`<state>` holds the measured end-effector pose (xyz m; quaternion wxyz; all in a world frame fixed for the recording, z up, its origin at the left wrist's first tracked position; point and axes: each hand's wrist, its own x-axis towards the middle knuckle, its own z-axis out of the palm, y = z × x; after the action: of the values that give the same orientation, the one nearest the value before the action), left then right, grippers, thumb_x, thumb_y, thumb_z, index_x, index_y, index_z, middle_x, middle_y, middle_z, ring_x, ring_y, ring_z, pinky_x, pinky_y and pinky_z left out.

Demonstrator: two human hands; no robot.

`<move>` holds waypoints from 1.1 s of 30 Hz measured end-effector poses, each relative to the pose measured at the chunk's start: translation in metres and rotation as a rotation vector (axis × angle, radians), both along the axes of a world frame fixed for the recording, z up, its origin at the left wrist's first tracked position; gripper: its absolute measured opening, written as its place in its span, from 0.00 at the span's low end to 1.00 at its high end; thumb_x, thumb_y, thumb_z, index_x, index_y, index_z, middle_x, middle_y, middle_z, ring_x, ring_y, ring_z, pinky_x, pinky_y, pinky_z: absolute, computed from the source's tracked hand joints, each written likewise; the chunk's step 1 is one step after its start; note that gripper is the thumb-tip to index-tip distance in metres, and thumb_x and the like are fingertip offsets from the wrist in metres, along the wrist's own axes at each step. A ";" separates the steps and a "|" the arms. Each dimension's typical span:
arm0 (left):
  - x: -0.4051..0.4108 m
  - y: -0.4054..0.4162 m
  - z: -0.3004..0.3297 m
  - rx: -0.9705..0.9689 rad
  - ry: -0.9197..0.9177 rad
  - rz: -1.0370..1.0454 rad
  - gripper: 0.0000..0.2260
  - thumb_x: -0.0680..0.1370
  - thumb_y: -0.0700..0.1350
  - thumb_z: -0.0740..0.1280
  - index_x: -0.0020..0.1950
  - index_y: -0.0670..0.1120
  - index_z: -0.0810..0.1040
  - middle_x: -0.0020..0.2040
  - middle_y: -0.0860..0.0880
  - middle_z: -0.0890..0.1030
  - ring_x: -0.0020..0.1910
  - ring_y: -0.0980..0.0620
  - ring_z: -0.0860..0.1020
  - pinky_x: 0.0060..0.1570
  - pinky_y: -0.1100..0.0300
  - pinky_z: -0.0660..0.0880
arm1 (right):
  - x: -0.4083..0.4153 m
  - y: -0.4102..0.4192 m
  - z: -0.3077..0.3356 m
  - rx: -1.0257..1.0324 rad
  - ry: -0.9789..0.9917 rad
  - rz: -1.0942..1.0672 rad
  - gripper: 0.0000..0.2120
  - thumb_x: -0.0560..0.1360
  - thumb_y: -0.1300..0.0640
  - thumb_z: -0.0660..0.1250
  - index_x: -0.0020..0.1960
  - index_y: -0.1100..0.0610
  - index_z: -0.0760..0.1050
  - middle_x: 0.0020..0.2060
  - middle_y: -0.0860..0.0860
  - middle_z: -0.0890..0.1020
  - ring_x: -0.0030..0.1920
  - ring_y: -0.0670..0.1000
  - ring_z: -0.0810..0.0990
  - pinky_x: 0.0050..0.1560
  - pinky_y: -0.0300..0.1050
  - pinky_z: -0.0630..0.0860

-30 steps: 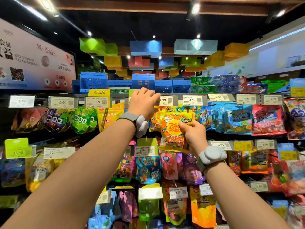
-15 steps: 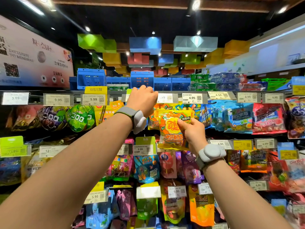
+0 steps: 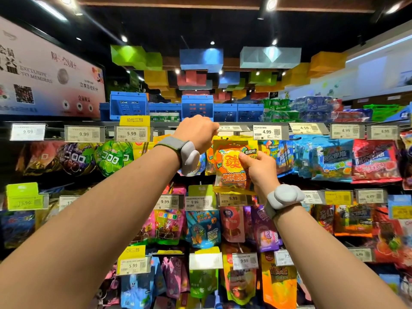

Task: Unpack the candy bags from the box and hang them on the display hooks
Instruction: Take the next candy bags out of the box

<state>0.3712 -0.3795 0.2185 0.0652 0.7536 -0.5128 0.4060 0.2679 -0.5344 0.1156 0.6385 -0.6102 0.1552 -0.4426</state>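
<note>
The right hand (image 3: pixel 258 172) pinches an orange-and-yellow candy bag (image 3: pixel 231 166) by its right side, thumb on the front. Just up-left, the left hand (image 3: pixel 198 133) is curled at the bag's top edge, apparently gripping the hook or price tag there; its fingers are hidden.

There is one view only, from a camera worn on the person's head; it faces forward and tilts upward at the candy display, close enough that both bare forearms reach in from the near bottom corners; the left hand (image 3: pixel 197 132) and the right hand (image 3: pixel 258 169) sit near the middle of the picture; the wide lens bows the grey price-tag rail (image 3: pixel 312 126) and takes in the far ceiling with its coloured hanging blocks (image 3: pixel 200 59); no second view shares the scene.
</note>
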 end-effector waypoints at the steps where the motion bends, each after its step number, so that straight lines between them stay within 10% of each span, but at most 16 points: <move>1: 0.000 0.000 0.000 -0.001 0.002 -0.003 0.09 0.82 0.43 0.59 0.42 0.48 0.68 0.41 0.48 0.73 0.42 0.42 0.72 0.38 0.52 0.66 | 0.003 0.000 0.002 -0.012 0.006 -0.007 0.21 0.75 0.57 0.74 0.63 0.64 0.71 0.57 0.63 0.81 0.49 0.56 0.83 0.39 0.51 0.84; 6: 0.002 0.000 0.001 -0.011 0.025 0.015 0.09 0.81 0.42 0.60 0.41 0.48 0.71 0.40 0.48 0.73 0.41 0.42 0.72 0.37 0.53 0.65 | 0.019 -0.002 0.008 -0.035 0.038 -0.030 0.43 0.68 0.48 0.77 0.76 0.62 0.63 0.68 0.59 0.75 0.61 0.61 0.79 0.56 0.63 0.80; 10: -0.001 -0.002 0.000 -0.023 0.024 0.006 0.08 0.81 0.41 0.60 0.41 0.47 0.72 0.40 0.47 0.74 0.41 0.42 0.72 0.38 0.53 0.66 | 0.025 -0.005 0.012 -0.003 0.023 -0.055 0.33 0.73 0.54 0.75 0.72 0.66 0.67 0.62 0.61 0.79 0.56 0.61 0.82 0.51 0.62 0.82; 13: -0.001 -0.002 -0.001 -0.026 0.019 0.013 0.09 0.81 0.42 0.59 0.41 0.48 0.72 0.40 0.47 0.74 0.41 0.42 0.71 0.38 0.53 0.66 | 0.032 -0.005 0.011 -0.041 0.027 -0.095 0.14 0.67 0.52 0.73 0.47 0.58 0.76 0.40 0.59 0.79 0.42 0.61 0.83 0.43 0.59 0.81; 18: -0.002 -0.001 -0.001 -0.023 0.043 0.029 0.09 0.80 0.41 0.60 0.40 0.48 0.71 0.39 0.47 0.74 0.40 0.41 0.72 0.38 0.53 0.65 | 0.042 -0.007 0.011 -0.101 0.036 -0.162 0.14 0.61 0.52 0.70 0.34 0.51 0.63 0.34 0.54 0.66 0.36 0.53 0.65 0.36 0.52 0.65; 24: -0.001 -0.001 -0.001 -0.025 0.032 0.030 0.08 0.81 0.42 0.60 0.43 0.46 0.75 0.41 0.45 0.77 0.41 0.41 0.73 0.38 0.53 0.65 | 0.052 -0.014 0.010 -0.080 0.029 -0.151 0.18 0.62 0.52 0.67 0.41 0.66 0.70 0.34 0.56 0.71 0.35 0.53 0.69 0.36 0.53 0.72; 33: -0.003 0.000 0.000 -0.023 0.034 0.033 0.08 0.81 0.43 0.61 0.42 0.46 0.72 0.41 0.47 0.75 0.41 0.42 0.71 0.39 0.52 0.63 | 0.073 -0.038 -0.005 -0.105 0.038 -0.158 0.21 0.57 0.44 0.67 0.39 0.60 0.74 0.34 0.55 0.75 0.34 0.52 0.73 0.38 0.67 0.78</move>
<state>0.3683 -0.3799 0.2183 0.0757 0.7681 -0.4944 0.3998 0.3412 -0.5723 0.1109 0.5659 -0.6368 0.1915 -0.4874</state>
